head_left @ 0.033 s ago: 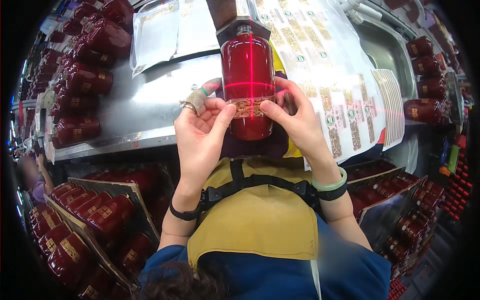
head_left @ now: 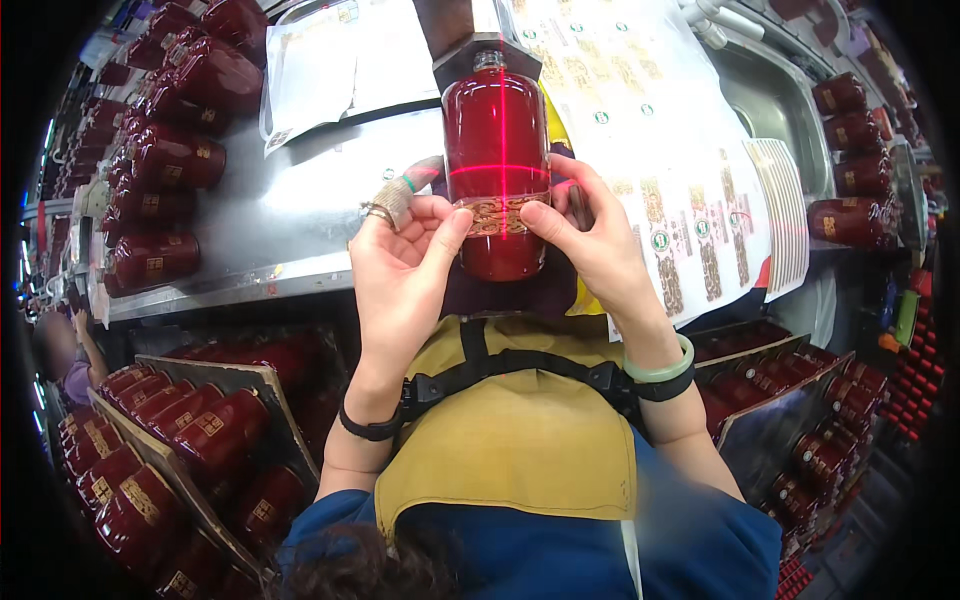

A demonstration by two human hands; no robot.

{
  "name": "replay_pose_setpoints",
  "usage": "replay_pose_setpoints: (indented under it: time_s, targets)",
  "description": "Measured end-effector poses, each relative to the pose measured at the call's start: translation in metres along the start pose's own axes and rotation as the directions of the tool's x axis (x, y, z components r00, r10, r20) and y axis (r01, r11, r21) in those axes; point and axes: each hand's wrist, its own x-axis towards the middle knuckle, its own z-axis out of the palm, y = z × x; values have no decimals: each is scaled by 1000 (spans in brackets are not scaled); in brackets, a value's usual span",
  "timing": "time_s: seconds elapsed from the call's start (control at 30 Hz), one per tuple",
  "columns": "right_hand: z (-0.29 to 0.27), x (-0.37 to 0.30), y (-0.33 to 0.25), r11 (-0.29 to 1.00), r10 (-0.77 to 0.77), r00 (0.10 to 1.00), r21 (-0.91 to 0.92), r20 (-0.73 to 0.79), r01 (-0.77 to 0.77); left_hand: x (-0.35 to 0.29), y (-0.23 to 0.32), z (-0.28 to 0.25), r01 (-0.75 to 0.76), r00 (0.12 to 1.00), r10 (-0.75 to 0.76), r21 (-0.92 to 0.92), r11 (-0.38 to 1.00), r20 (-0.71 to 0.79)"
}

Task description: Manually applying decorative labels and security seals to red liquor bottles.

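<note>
A dark red glass bottle (head_left: pixel 497 125) lies in front of me, its clear threaded neck up against a dark angled holder (head_left: pixel 487 58). Pink laser lines cross on its side. Round its lower part runs a clear label strip with gold scrollwork (head_left: pixel 490 216). My left hand (head_left: pixel 405 265) pinches the strip's left end, thumb against the bottle's edge; a knitted finger cover with a green band is on one finger. My right hand (head_left: pixel 595 240) presses its thumb on the strip's right end, the other fingers bent along the bottle's right side. What lies under those fingers is hidden.
Sheets of gold labels (head_left: pixel 690 180) cover the table at right, beside a metal sink (head_left: pixel 765 100). Red bottles (head_left: pixel 180 160) line the left side. Wooden crates of bottles (head_left: pixel 215 420) stand low on both sides. Another person (head_left: pixel 75 360) is at far left.
</note>
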Motion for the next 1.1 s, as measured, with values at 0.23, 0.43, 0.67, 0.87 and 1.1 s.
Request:
replay_pose_setpoints:
  time_s: [0.23, 0.43, 0.67, 0.87, 1.1]
  targets:
    - [3, -1, 0, 1000, 5, 1000, 8, -12, -5, 3, -4, -2, -9, 1000, 9, -26, 1000, -1]
    - [3, -1, -2, 1000, 5, 1000, -7, -17, -5, 3, -6, -1, -10, 1000, 9, -31, 999, -20]
    - [-2, -7, -10, 1000, 11, 1000, 25, 3, -11, 4, -8, -2, -35, 999, 36, -9, 999, 35]
    - [-16, -18, -11, 989, -74, 994, 126, -77, 83, 6, -22, -6, -32, 999, 32, -77, 997, 2]
    - [-10, -26, -18, 987, -159, 985, 6, -60, 159, -1, -40, -7, -238, 963, 151, 438, 867, 224]
